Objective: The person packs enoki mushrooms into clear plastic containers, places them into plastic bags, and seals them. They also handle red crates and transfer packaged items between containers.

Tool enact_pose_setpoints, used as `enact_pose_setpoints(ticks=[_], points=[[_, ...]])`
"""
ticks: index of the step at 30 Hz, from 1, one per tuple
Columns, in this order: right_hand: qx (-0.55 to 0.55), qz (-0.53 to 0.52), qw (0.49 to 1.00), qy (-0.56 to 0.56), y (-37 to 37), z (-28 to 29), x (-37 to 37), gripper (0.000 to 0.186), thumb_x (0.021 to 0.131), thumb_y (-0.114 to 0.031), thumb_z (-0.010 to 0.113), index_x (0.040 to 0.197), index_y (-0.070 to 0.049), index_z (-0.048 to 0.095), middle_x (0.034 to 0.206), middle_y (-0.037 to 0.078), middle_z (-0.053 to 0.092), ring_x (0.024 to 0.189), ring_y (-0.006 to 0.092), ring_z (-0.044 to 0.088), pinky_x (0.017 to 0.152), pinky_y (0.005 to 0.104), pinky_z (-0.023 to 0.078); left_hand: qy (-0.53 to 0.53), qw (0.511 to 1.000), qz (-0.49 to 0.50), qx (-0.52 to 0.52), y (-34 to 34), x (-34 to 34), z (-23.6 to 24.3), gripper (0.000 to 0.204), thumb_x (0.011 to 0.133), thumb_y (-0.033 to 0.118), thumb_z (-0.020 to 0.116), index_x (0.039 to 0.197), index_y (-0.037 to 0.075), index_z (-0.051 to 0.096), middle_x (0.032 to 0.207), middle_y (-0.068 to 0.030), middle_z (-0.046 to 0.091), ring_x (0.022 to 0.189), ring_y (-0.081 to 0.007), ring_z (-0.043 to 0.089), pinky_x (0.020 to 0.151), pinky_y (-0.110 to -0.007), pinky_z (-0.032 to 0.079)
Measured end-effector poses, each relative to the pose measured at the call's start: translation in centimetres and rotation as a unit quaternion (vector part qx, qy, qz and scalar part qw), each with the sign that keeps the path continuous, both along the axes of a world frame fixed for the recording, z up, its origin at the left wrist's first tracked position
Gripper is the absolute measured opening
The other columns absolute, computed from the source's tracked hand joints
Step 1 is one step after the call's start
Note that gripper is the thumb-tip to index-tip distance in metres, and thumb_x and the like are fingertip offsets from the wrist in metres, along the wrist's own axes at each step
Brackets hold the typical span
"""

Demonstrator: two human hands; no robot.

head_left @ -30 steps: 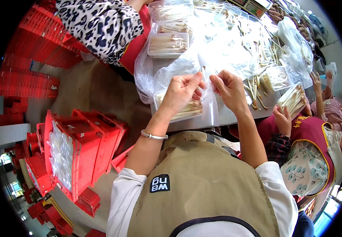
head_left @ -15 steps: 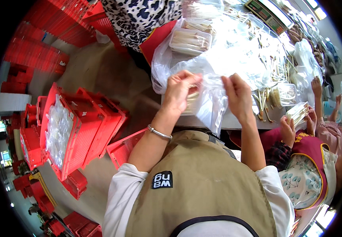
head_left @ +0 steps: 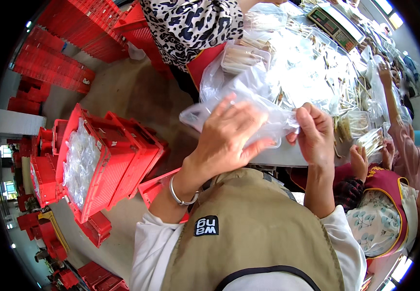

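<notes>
A clear plastic bag (head_left: 278, 119) is stretched out between my hands at the table's near edge. My left hand (head_left: 229, 133) lies over the bag with fingers spread, blurred a little by motion. My right hand (head_left: 315, 130) pinches the gathered end of the bag between thumb and fingers. Part of a clear tray's rim shows beneath the bag; what the tray holds is mostly hidden by my left hand. Just beyond stands a plastic tray of pale, thin stalks (head_left: 243, 59), partly covered by loose plastic film.
Loose stalks (head_left: 348, 89) and trays cover the bright table, with a scale (head_left: 336, 26) at the back. On the right a co-worker's hands hold a stalk bundle (head_left: 371, 141). Another person's patterned sleeve (head_left: 195, 24) is at far left. Red crates (head_left: 118, 150), one holding clear packages, stand left.
My left hand has let go of its pinch and spread over the bag. The bag, hanging before, now stretches sideways. My right hand has shifted slightly right and down, still pinching it.
</notes>
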State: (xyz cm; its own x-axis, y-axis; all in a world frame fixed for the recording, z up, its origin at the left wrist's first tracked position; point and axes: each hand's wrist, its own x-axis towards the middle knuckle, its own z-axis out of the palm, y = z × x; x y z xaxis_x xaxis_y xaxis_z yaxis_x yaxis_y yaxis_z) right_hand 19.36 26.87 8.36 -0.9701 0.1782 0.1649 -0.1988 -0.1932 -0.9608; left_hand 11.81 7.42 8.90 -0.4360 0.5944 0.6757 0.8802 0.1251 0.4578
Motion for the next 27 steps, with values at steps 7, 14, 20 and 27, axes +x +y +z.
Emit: enact_pose_setpoints(ticks=[7,14,20,27], points=[[0.299,0.482,0.821,0.063,2.0,-1.9,-3.7,0.071,0.056,-0.039,0.086,0.106,0.002,0.056,0.096,0.007,0.063,0.087,0.0175,0.058,0.074,0.0309,0.046,-0.572,0.769,-0.284,0.045,-3.6,1.4,-0.2,0.017,0.093,0.004,0.044,0.085,-0.003,0.058,0.067,-0.0042,0.059,0.059,-0.0095,0.058,0.049,-0.021,0.039],[-0.452,0.209,0.86,0.114,3.7,-10.4,6.3,0.065,0.064,-0.033,0.077,0.102,0.012,0.051,0.086,0.014,0.062,0.074,0.0201,0.061,0.062,0.032,0.049,-0.684,0.656,-0.318,-0.028,-11.0,-1.1,-8.5,0.036,0.073,0.03,0.074,0.081,-0.003,0.061,0.069,-0.0004,0.056,0.065,-0.0051,0.047,0.058,-0.018,0.035],[-0.237,0.06,0.963,-0.114,5.6,-11.1,7.0,0.047,0.076,-0.023,0.066,0.11,0.007,0.051,0.096,0.014,0.061,0.083,0.0177,0.061,0.072,0.0303,0.051,-0.688,0.573,-0.302,0.327,-6.8,0.9,-12.4,0.032,0.089,0.033,0.055,0.069,0.009,0.048,0.064,-0.0019,0.047,0.063,-0.0187,0.048,0.074,-0.037,0.044],[-0.513,0.065,0.855,0.033,7.1,-9.2,1.1,0.047,0.086,-0.018,0.053,0.124,0.007,0.039,0.112,0.016,0.056,0.094,0.0163,0.059,0.079,0.0276,0.051,-0.748,0.3,-0.396,0.44,-4.1,-6.9,-17.1,0.019,0.097,0.024,0.039,0.107,0.011,0.048,0.096,-0.008,0.058,0.045,-0.0065,0.04,0.044,-0.02,0.04]])
